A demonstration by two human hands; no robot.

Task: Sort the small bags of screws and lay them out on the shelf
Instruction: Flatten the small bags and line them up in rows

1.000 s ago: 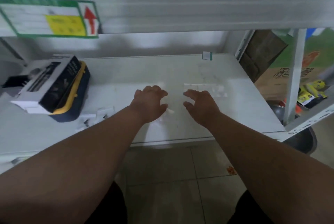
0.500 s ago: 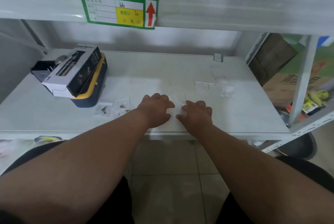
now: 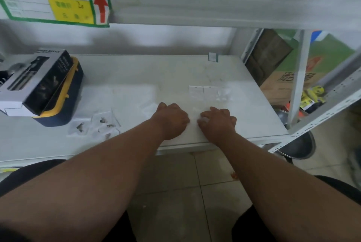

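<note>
Head camera, looking down at a white shelf (image 3: 136,77). Both hands rest knuckles-up near its front edge, close together. The left hand (image 3: 172,119) and right hand (image 3: 218,120) have curled fingers over a clear bag (image 3: 194,113) between them; whether either grips it cannot be told. Small bags of screws (image 3: 95,124) lie well to the left. More flat bags (image 3: 209,93) sit in a row just behind the right hand. A boxed bottle (image 3: 37,83) rests far left.
</note>
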